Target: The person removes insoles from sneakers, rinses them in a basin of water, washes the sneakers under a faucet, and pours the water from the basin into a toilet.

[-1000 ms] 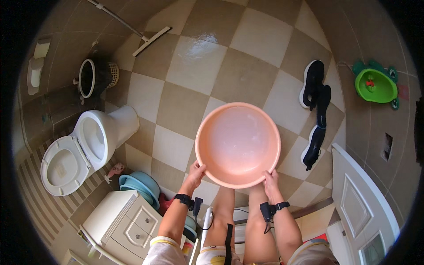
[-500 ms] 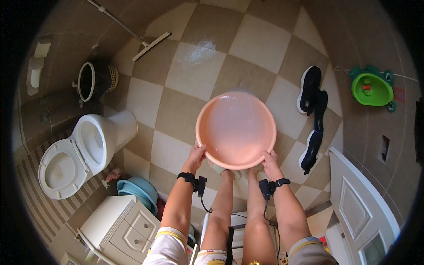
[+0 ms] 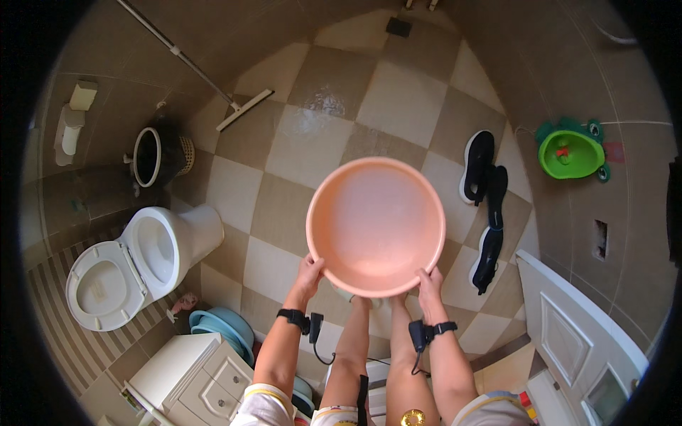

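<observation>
I hold a round pink plastic basin [image 3: 375,224] out in front of me over the checkered tile floor. My left hand [image 3: 310,275] grips its near rim on the left and my right hand [image 3: 429,285] grips the near rim on the right. The basin's inside faces me and looks empty. Both wrists wear black bands with small devices. My bare legs show below the basin.
A white toilet [image 3: 135,266] with its lid up stands at the left, a black bin [image 3: 153,156] behind it. A squeegee [image 3: 245,108] leans on the far wall. Black slippers [image 3: 485,202], a green potty [image 3: 570,153], a white door [image 3: 579,334], a white cabinet [image 3: 188,376] and blue basins [image 3: 220,328] surround me.
The basin has been carried forward and slightly raised, arms stretching out farther; the view has shifted so more of the far floor and wall shows.
</observation>
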`<state>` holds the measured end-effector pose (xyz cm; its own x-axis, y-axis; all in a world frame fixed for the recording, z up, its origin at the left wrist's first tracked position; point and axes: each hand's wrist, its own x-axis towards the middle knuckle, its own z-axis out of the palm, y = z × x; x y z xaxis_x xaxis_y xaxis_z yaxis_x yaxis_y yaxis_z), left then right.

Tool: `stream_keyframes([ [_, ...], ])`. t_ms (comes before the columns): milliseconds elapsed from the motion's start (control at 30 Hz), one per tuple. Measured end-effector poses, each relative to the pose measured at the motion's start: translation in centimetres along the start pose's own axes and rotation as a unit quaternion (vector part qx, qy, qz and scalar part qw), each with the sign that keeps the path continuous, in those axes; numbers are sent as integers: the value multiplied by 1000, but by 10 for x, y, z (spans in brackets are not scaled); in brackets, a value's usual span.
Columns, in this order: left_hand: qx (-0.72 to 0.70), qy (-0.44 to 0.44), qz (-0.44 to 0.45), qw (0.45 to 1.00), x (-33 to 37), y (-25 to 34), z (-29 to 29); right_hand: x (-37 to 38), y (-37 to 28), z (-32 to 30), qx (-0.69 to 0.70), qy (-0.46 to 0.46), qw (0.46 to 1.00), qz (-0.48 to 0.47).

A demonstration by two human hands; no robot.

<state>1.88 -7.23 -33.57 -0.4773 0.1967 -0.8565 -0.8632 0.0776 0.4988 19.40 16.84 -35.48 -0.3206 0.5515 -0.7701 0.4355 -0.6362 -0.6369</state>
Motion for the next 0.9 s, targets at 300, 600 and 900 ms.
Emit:
stream_keyframes([
  [300, 30, 14, -52, 998, -51, -21, -4, -54, 4, -24, -4, 20, 998, 61],
  [600, 18, 15, -67, 997, -49, -58, -29, -71, 14, -26, 48, 15, 991, 126],
  [900, 65, 14, -115, 991, 8, -28, -15, -2, 2, -4, 5, -13, 991, 131],
])
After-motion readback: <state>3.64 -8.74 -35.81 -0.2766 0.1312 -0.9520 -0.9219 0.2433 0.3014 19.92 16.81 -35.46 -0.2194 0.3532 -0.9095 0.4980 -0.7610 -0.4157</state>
